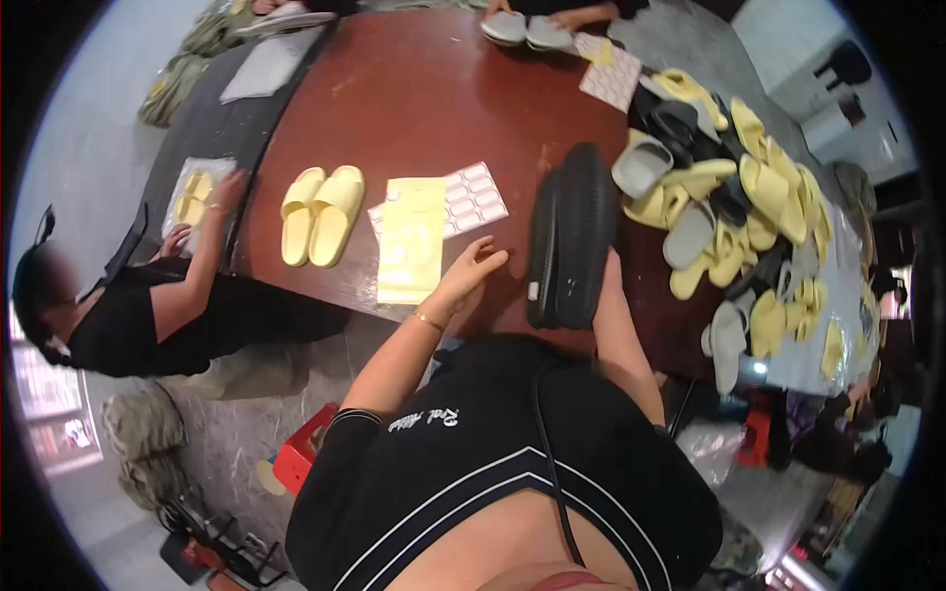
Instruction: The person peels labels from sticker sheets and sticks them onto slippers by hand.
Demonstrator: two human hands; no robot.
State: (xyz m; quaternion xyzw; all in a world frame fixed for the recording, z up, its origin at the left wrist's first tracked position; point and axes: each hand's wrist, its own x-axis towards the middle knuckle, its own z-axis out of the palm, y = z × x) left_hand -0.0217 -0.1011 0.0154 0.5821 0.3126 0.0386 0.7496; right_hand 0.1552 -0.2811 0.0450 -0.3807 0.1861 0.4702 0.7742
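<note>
A pair of black slippers (pixel 579 236) stands sole-out in front of my chest, the two pressed side by side. My right hand (pixel 611 278) grips them from the right edge; most of its fingers are hidden behind the soles. My left hand (pixel 475 274) is open and empty, its fingers apart, a short way left of the slippers. Just beyond it lie yellow sticker sheets (pixel 412 246) on top of a white sheet of red-outlined labels (pixel 475 202). A pair of yellow slippers (pixel 322 217) rests further left on the red-brown table (pixel 424 89).
To the right is a heap of yellow, grey and black slippers (pixel 778 187). A co-worker at left handles small yellow slippers on a clear bag (pixel 200 192). Across the table, another person's hands hold grey slippers (pixel 527 32). A red stool (pixel 301 448) stands on the floor.
</note>
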